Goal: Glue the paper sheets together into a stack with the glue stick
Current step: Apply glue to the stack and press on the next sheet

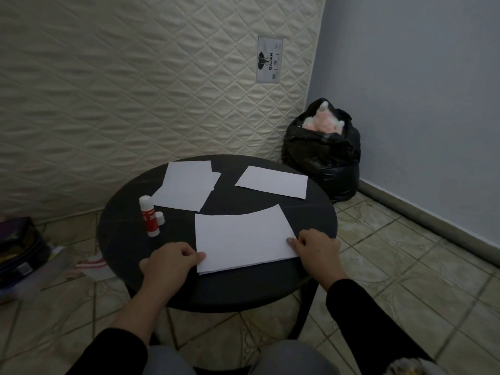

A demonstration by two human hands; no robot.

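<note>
round dark table point(121, 234): both hands, left point(169, 262) and right point(315, 249), pinch the near stack point(243, 236) at its corners, squaring it; next, likely fetch the glue stick point(149, 216) at left.

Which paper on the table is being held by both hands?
The nearest paper, at the table's front edge; the left hand and right hand hold its bottom corners. The far papers lie untouched.

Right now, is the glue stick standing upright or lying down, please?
Upright: the glue stick stands on its base on the table.
</note>
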